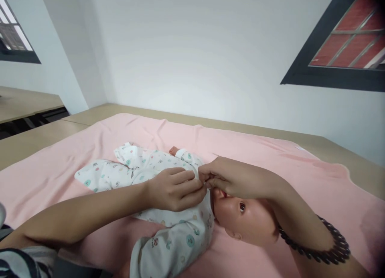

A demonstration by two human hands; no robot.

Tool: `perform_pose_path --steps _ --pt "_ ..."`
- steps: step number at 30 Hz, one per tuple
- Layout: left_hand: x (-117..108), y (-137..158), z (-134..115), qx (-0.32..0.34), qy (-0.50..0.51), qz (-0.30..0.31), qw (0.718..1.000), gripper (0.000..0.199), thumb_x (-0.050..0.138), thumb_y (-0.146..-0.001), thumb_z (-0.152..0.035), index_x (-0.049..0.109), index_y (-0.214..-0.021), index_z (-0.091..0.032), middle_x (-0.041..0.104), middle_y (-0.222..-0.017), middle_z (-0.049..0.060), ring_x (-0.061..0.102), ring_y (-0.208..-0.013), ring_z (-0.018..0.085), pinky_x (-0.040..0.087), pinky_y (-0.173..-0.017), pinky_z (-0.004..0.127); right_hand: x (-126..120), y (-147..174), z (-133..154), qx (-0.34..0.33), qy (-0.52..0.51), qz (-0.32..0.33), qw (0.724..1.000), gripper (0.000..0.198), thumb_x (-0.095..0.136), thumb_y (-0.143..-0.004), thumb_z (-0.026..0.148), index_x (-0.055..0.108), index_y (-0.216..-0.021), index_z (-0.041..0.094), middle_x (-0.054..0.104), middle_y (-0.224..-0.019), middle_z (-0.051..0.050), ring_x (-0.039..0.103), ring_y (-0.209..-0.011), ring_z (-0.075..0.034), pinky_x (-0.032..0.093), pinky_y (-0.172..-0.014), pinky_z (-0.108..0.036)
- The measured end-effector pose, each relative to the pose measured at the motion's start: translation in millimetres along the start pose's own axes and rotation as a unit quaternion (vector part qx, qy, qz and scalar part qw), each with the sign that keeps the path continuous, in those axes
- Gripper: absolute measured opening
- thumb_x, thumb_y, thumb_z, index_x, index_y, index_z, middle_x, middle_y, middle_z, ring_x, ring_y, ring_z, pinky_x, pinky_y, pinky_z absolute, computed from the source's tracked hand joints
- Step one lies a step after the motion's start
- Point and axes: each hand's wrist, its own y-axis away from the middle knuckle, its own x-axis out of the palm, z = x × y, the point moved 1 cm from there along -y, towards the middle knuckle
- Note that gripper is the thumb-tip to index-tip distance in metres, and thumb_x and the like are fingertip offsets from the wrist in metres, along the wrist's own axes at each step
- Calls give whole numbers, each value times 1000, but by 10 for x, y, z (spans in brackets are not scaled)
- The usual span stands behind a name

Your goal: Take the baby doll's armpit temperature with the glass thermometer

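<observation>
Two hands (177, 191) (240, 175) pinch the collar (210, 201) of a doll (183, 224) lying crosswise, head (248, 222) rightward.

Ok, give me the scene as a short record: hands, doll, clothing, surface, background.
Left hand: fingers bent at the outfit's neckline; grip hidden
Right hand: fingertips close against the left's; dark bracelet on wrist
Doll: on its back, head toward picture right
Outfit: white, patterned, worn by doll
Blanket: pink, beneath doll, on tan table
Background: pale wall, dark-framed window upper right
</observation>
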Motion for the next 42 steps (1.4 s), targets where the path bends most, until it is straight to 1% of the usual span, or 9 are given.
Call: perform_pose_path --steps 8,16,20,22,26,30,33,37,42 --pt "-3 4 -23 8 4 24 1000 4 72 -85 -10 70 -88 -10 72 -82 2 61 -68 12 49 -54 26 15 -27 -59 -7 7 -11 1000 15 48 -90 6 57 -84 17 58 -78 4 49 -71 -10 34 -61 -24" --pt "7 1 -9 -18 0 23 1000 7 74 -83 -11 70 -89 -10 71 -82 2 58 -66 12 46 -53 27 -14 -7 -120 -23 -64 -22 997 13 47 -92 12 49 -80 16 54 -73 3 48 -66 -9 35 -60 -22" --pt "-29 -2 -32 -13 35 58 998 4 72 -85 -10 68 -84 -10 65 -72 0 54 -63 12 44 -54 28 -81 38 -178 -21 -76 -79 994 18 46 -95 23 47 -79 16 43 -63 4 37 -58 -9 28 -54 -22" --pt "-69 -4 -16 -41 62 79 994 3 69 -88 -12 67 -91 -11 67 -78 1 57 -70 14 48 -63 29 -127 64 -217 -26 -83 -108 990 20 47 -96 29 51 -81 16 41 -63 4 33 -58 -9 27 -54 -22" --pt "-150 16 131 -177 147 122 966 26 62 -92 -28 63 -115 -15 69 -105 6 61 -93 20 50 -85 36 -181 75 -261 -37 -104 -104 988 27 50 -100 38 60 -91 15 57 -80 0 47 -69 -10 35 -62 -23" --pt "-138 134 265 -275 243 221 903 27 59 -89 -36 60 -106 -16 66 -97 6 60 -86 20 49 -78 35 -180 67 -250 -24 -108 -79 991 28 50 -101 39 62 -95 15 62 -88 -2 53 -77 -12 40 -71 -24" --pt "-121 218 270 -300 290 256 872 21 56 -91 -30 60 -107 -16 65 -94 4 59 -84 18 48 -77 32 -164 82 -240 -16 -87 -45 995 25 45 -102 34 64 -100 18 64 -94 -1 55 -83 -13 41 -75 -25" --pt "-163 235 254 -326 305 207 871 14 58 -94 -27 62 -102 -17 65 -89 4 58 -84 16 46 -76 28 -144 115 -240 15 -71 -22 997 21 44 -100 27 64 -102 22 65 -95 1 57 -82 -14 41 -72 -25" --pt "-227 219 288 -291 337 193 874 11 59 -90 -12 64 -98 -16 64 -90 2 57 -80 10 46 -72 21 -121 137 -160 59 -63 33 996 37 55 -98 52 61 -128 33 66 -117 -2 63 -93 -20 46 -75 -30"
